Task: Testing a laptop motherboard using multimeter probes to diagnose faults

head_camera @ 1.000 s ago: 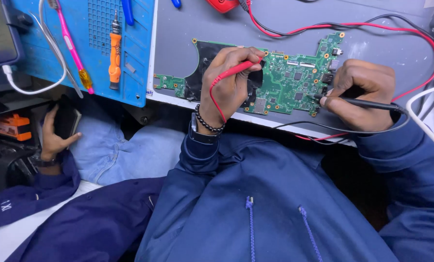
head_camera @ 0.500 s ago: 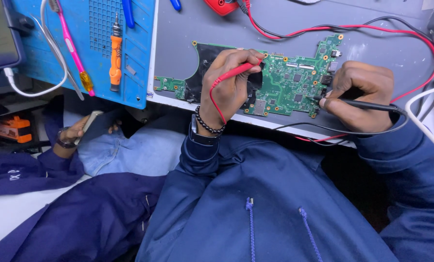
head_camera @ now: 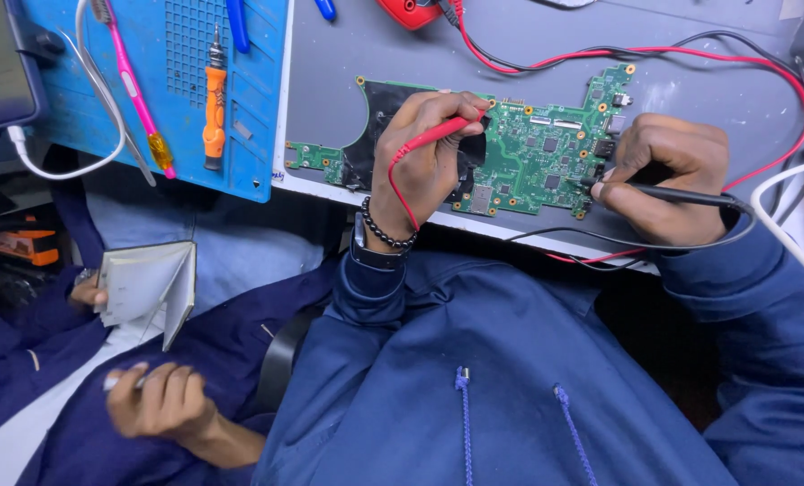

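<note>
A green circuit board (head_camera: 546, 153) lies on the grey bench near its front edge. My left hand (head_camera: 424, 153) holds a red test probe (head_camera: 442, 133) with its tip down on the middle of the board. My right hand (head_camera: 667, 180) grips a black test probe (head_camera: 663, 192) whose tip touches the board's right edge. Red and black leads (head_camera: 690, 58) run from the probes to a red meter (head_camera: 411, 11) at the top edge. A bead bracelet and a watch sit on my left wrist.
A blue work mat (head_camera: 177, 117) at left carries an orange screwdriver (head_camera: 213, 117), a pink tool (head_camera: 136, 90) and a phone (head_camera: 1, 63) on a white cable. A person seated at my left holds a small notebook (head_camera: 150, 288) and a pen.
The neighbouring person's hands have come up and now hold an open notebook and a pen. My own hands and both probes stay on the board.
</note>
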